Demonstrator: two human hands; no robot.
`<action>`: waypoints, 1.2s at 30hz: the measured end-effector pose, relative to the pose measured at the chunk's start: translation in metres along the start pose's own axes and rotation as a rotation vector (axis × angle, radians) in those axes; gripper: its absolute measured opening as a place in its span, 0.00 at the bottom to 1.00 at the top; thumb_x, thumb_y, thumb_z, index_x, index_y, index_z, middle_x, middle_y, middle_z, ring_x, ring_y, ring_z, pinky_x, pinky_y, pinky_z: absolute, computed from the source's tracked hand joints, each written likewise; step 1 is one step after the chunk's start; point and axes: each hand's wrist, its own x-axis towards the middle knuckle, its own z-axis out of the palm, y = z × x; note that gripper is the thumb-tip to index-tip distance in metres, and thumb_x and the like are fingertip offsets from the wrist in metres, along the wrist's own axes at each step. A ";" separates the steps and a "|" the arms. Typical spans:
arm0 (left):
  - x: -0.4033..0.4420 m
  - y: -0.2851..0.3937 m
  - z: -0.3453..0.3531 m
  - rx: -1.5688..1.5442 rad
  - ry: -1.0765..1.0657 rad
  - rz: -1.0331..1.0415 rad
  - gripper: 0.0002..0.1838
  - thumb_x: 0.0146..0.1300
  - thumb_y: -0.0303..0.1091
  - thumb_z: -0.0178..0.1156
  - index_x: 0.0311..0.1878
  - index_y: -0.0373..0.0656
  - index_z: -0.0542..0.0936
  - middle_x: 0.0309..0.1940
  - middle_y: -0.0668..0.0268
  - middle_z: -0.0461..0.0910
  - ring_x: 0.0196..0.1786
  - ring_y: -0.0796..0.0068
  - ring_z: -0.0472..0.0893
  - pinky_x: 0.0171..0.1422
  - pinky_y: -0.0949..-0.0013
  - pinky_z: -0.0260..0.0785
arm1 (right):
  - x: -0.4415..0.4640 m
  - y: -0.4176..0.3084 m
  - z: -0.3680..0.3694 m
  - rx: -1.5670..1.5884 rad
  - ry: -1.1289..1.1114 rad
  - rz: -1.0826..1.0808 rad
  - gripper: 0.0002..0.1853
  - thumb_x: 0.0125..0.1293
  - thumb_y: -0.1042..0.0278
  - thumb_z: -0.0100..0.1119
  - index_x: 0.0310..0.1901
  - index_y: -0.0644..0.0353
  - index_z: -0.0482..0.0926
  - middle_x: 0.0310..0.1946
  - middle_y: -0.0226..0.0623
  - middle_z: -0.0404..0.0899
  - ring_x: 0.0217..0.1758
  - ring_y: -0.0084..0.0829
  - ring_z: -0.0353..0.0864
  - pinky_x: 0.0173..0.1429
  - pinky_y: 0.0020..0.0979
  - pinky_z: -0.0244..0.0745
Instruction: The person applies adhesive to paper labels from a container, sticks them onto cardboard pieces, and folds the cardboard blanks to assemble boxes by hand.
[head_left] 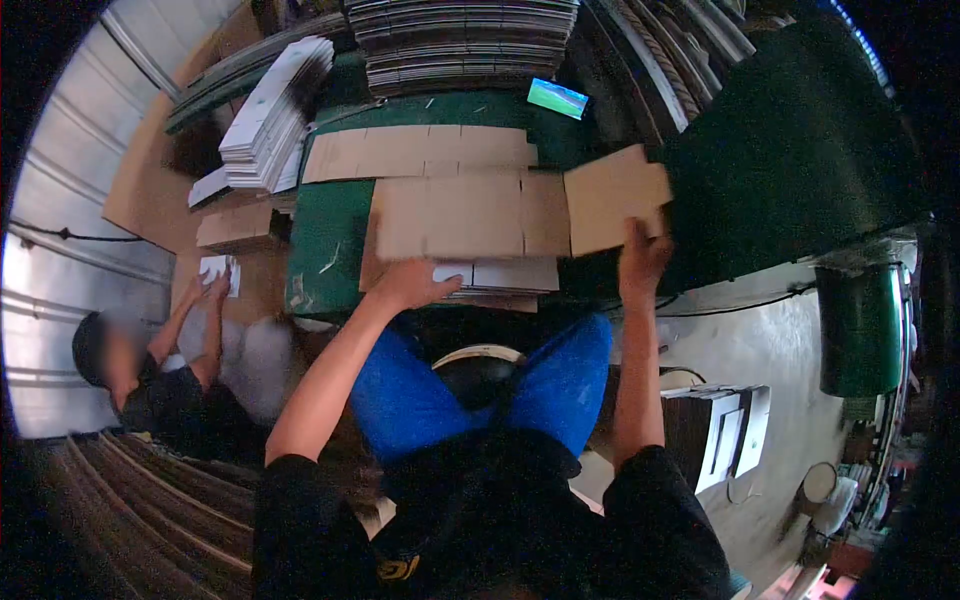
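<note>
A flat brown cardboard sheet [460, 215] with crease lines lies across a pile in front of me, its right-hand panel [612, 200] angled up and out. At that panel's near right edge, my right hand [643, 262] is closed on the cardboard, slightly blurred. My left hand [412, 285] rests at the sheet's near left edge, thumb apart from the fingers. The thumb lies by the white-faced sheets [505, 274] under the brown one; some fingertips are hard to make out. Another long brown cardboard strip [400, 152] lies just beyond.
The green table [325, 235] carries a lit screen [558, 98], a tall stack of flat sheets [465, 45] and a white stack [270, 120]. At left a co-worker [165, 370] handles a white piece [220, 272]. White-faced cardboard [725, 435] stands by my right arm.
</note>
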 end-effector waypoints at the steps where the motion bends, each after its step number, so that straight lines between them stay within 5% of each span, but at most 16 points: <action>1: -0.007 0.006 -0.006 -0.001 0.000 -0.003 0.33 0.59 0.53 0.64 0.65 0.47 0.75 0.66 0.53 0.72 0.71 0.47 0.67 0.73 0.51 0.60 | -0.014 -0.018 0.010 -0.465 -0.269 0.211 0.22 0.62 0.67 0.64 0.58 0.58 0.75 0.51 0.40 0.78 0.54 0.37 0.79 0.59 0.36 0.74; 2: -0.018 0.019 -0.018 -0.019 0.160 0.128 0.31 0.59 0.52 0.63 0.62 0.44 0.76 0.60 0.51 0.76 0.65 0.47 0.72 0.70 0.54 0.64 | -0.027 -0.025 0.020 -0.931 -0.535 0.423 0.25 0.60 0.65 0.66 0.60 0.58 0.75 0.55 0.43 0.78 0.57 0.37 0.78 0.59 0.35 0.74; 4: -0.023 0.025 -0.021 -0.035 0.320 0.267 0.29 0.60 0.51 0.63 0.59 0.41 0.78 0.55 0.50 0.79 0.60 0.47 0.76 0.66 0.57 0.67 | -0.051 0.019 0.033 -0.854 -0.869 0.047 0.33 0.53 0.59 0.73 0.61 0.59 0.73 0.58 0.48 0.77 0.63 0.40 0.76 0.62 0.39 0.72; 6: -0.012 0.009 -0.015 -0.225 -0.049 0.178 0.38 0.62 0.56 0.62 0.68 0.40 0.69 0.67 0.44 0.68 0.70 0.43 0.66 0.75 0.52 0.58 | -0.064 0.051 0.038 -0.977 -0.987 -0.131 0.37 0.49 0.56 0.76 0.61 0.58 0.72 0.58 0.49 0.75 0.66 0.44 0.72 0.66 0.43 0.68; 7: -0.016 0.013 -0.019 -0.222 -0.042 0.172 0.38 0.62 0.56 0.62 0.68 0.40 0.69 0.67 0.44 0.68 0.70 0.43 0.66 0.75 0.52 0.58 | -0.070 0.049 0.046 -1.092 -1.105 -0.309 0.40 0.45 0.54 0.79 0.60 0.57 0.71 0.59 0.50 0.74 0.69 0.49 0.69 0.70 0.47 0.64; 11: -0.021 0.012 -0.016 -0.223 0.077 0.183 0.37 0.61 0.54 0.63 0.68 0.41 0.68 0.68 0.46 0.67 0.71 0.46 0.65 0.75 0.52 0.58 | -0.041 0.043 0.064 -1.239 -1.176 -0.324 0.46 0.38 0.49 0.82 0.60 0.54 0.69 0.63 0.50 0.67 0.73 0.55 0.60 0.74 0.49 0.56; 13: -0.016 0.007 -0.008 -0.276 0.070 0.183 0.37 0.61 0.53 0.63 0.68 0.41 0.68 0.69 0.46 0.66 0.71 0.46 0.65 0.75 0.53 0.58 | -0.031 0.059 0.062 -0.984 -1.250 -0.453 0.49 0.34 0.49 0.83 0.61 0.51 0.69 0.67 0.51 0.60 0.73 0.57 0.57 0.74 0.49 0.56; 15: -0.015 0.006 -0.005 -0.084 0.258 0.242 0.37 0.61 0.53 0.64 0.67 0.41 0.69 0.67 0.47 0.69 0.70 0.48 0.67 0.74 0.53 0.58 | -0.034 0.061 0.068 -0.966 -1.257 -0.426 0.49 0.34 0.48 0.83 0.61 0.51 0.69 0.67 0.53 0.59 0.73 0.58 0.57 0.74 0.49 0.56; 19: -0.020 0.022 -0.021 -0.099 0.295 0.273 0.35 0.60 0.51 0.66 0.66 0.41 0.71 0.64 0.48 0.73 0.67 0.50 0.70 0.73 0.55 0.61 | -0.035 0.079 0.071 -0.927 -1.256 -0.386 0.51 0.32 0.46 0.83 0.62 0.50 0.69 0.70 0.55 0.56 0.75 0.58 0.54 0.75 0.49 0.54; 22: -0.022 -0.005 0.004 -0.334 0.150 0.104 0.35 0.61 0.50 0.68 0.65 0.40 0.72 0.60 0.51 0.77 0.64 0.55 0.74 0.71 0.59 0.63 | -0.041 0.055 0.075 -1.129 -1.229 -0.406 0.54 0.31 0.43 0.82 0.64 0.49 0.69 0.72 0.53 0.55 0.75 0.57 0.54 0.76 0.48 0.51; 28: -0.060 -0.010 0.004 -1.000 0.385 0.024 0.36 0.60 0.53 0.70 0.63 0.37 0.74 0.59 0.55 0.77 0.64 0.61 0.73 0.70 0.62 0.62 | -0.041 0.076 0.067 -1.025 -1.200 -0.433 0.59 0.30 0.39 0.81 0.69 0.49 0.66 0.72 0.52 0.57 0.76 0.56 0.53 0.78 0.51 0.46; 31: -0.054 0.005 -0.028 -0.703 0.290 0.067 0.39 0.55 0.53 0.73 0.63 0.37 0.73 0.66 0.52 0.72 0.69 0.57 0.69 0.74 0.58 0.58 | -0.038 0.114 0.061 -1.027 -1.190 -0.534 0.61 0.31 0.37 0.80 0.70 0.50 0.65 0.73 0.53 0.56 0.77 0.56 0.52 0.79 0.53 0.43; 33: -0.022 -0.008 -0.037 -0.020 0.425 0.341 0.48 0.48 0.51 0.77 0.70 0.42 0.68 0.74 0.49 0.61 0.74 0.51 0.63 0.76 0.52 0.54 | -0.043 0.073 0.068 -1.100 -1.209 -0.467 0.61 0.31 0.36 0.79 0.71 0.50 0.64 0.74 0.53 0.55 0.77 0.56 0.52 0.80 0.53 0.42; 36: 0.002 0.003 -0.067 0.019 0.214 0.362 0.56 0.39 0.54 0.79 0.72 0.44 0.66 0.77 0.50 0.54 0.76 0.50 0.60 0.78 0.49 0.52 | -0.043 0.070 0.067 -1.166 -1.197 -0.460 0.61 0.32 0.33 0.78 0.71 0.50 0.64 0.76 0.53 0.53 0.78 0.56 0.51 0.80 0.52 0.43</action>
